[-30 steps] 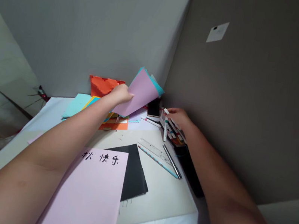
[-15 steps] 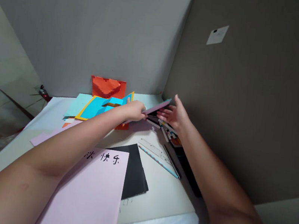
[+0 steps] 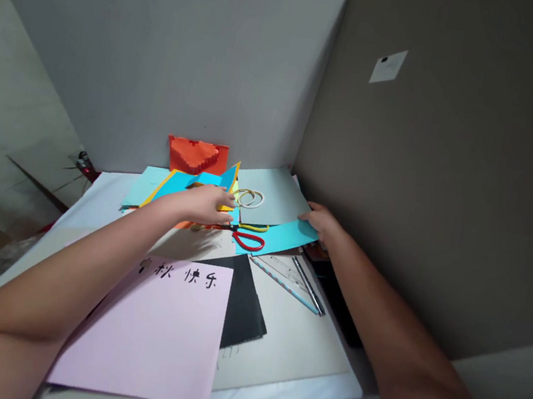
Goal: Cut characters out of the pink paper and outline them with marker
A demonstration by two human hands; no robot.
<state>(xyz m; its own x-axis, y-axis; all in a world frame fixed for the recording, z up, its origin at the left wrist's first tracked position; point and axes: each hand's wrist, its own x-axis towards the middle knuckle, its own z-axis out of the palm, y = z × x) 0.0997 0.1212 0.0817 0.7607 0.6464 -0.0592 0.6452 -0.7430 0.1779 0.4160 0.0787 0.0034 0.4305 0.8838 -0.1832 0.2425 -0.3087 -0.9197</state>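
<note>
The white desk (image 3: 95, 196) stands in a corner between two grey walls, and the things are pushed toward this corner, so the front part is open for the big papers. The largest one is a pink sheet (image 3: 148, 336), smooth and matte, with black handwritten characters at its top edge. It lies flat and covers partly a black sheet (image 3: 242, 307), which is also thin and square-cornered.

At the back lie a grey-blue sheet (image 3: 272, 194) and under it a bright blue sheet (image 3: 281, 235), both flat on the pile. The right hand (image 3: 321, 220) is at their right edge, probably because such thin paper gives a grip only at the edge. I cannot tell if the fingers pinch the sheets or only touch them.

The left hand (image 3: 210, 204) is stretched flat, palm down, closed on nothing, over a folded blue and yellow card (image 3: 182, 187). Behind it an orange card (image 3: 197, 155) with a stepped heart stands against the wall.

A clear plastic ruler (image 3: 279, 274) lies slanted near the black sheet. The scissors (image 3: 237, 231), with a red and a yellow handle, lie on the blue sheet just beside the left fingertips; they seem to touch, but the view is small. Some thin rings (image 3: 249, 198) rest on the grey-blue sheet.
</note>
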